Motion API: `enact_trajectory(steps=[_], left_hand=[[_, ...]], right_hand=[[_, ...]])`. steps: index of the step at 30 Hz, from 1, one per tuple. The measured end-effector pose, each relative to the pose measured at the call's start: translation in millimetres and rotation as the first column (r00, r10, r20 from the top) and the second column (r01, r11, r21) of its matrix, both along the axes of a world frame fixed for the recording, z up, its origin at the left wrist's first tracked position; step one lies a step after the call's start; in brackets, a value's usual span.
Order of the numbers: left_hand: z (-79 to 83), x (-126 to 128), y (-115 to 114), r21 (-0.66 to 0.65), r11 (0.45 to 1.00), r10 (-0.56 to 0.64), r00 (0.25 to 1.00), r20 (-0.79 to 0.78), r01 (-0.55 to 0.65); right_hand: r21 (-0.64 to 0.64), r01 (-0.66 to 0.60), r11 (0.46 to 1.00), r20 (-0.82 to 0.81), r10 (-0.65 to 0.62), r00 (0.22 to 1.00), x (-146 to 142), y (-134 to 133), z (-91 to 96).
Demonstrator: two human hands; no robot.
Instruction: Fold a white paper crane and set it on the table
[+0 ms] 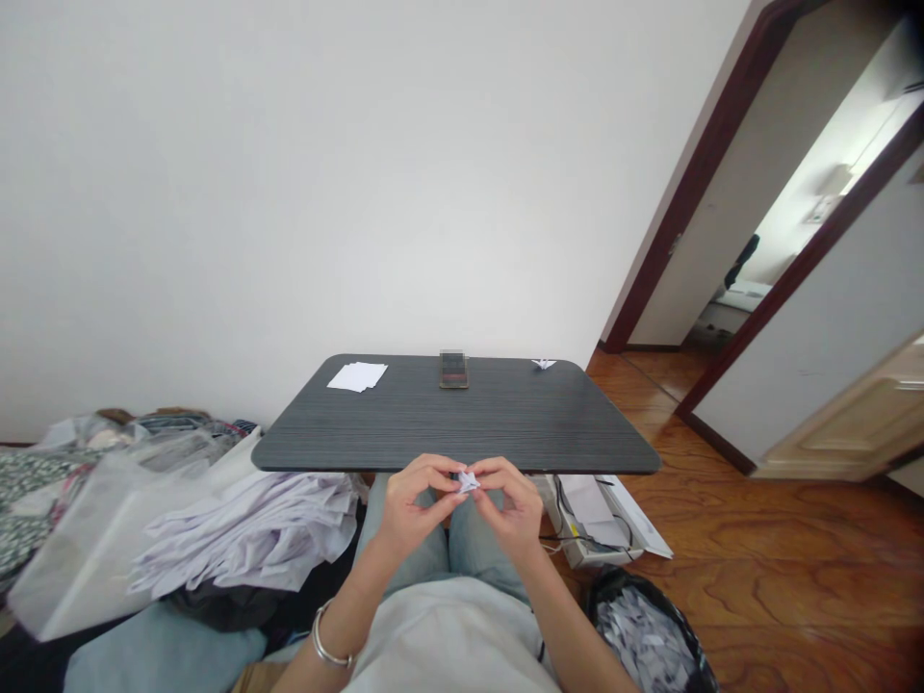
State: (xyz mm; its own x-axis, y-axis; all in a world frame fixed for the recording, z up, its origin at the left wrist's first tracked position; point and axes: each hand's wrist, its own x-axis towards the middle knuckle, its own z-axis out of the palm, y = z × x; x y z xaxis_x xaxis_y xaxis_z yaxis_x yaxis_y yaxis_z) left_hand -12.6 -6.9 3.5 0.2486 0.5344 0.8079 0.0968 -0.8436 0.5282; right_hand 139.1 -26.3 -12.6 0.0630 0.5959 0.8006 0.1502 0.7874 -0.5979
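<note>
A small piece of folded white paper [468, 481] is pinched between both hands, just in front of the table's near edge and above the lap. My left hand [420, 496] grips its left side with thumb and forefinger. On the right side, the thumb and forefinger of my right hand [509, 502] are closed on the same paper. Its exact folds are too small to make out. At the table's far right lies a folded paper crane [544, 364]. A stack of white paper sheets [357, 376] lies at the far left.
A phone [454, 370] stands at the back middle of the dark table [448, 423]. Left of it are piled clothes [252, 529]. To the right, a box with cables [596, 525] and a black bag of paper pieces [642, 635] are on the wooden floor.
</note>
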Motion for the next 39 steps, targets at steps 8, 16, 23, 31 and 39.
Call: enact_trajectory(steps=[8,16,23,31,39], left_hand=[[-3.2,5,-2,-0.19,0.981,0.057,0.996,0.068,-0.043],[-0.4,18,-4,-0.502,0.854,0.032,0.948,0.316,0.138],[-2.7,22,-5,-0.654,0.734,0.131,0.907,0.401,0.183],[-3.9,26,-7,-0.685,0.709,0.181,0.896,0.405,0.166],[-5.0,25,-6,-0.691,0.697,0.161,0.897,0.412,0.193]], right_hand=[[-0.073,0.063,0.995,-0.026,-0.065,0.998,-4,-2,-0.1],[-0.262,-0.072,0.962,-0.204,0.017,0.979,-8,4,-9.5],[-0.364,-0.162,0.917,-0.324,0.039,0.945,-12,6,-8.2],[-0.429,-0.171,0.887,-0.392,-0.012,0.92,-15,5,-5.1],[-0.466,-0.163,0.87,-0.444,-0.07,0.894,-17,3,-1.9]])
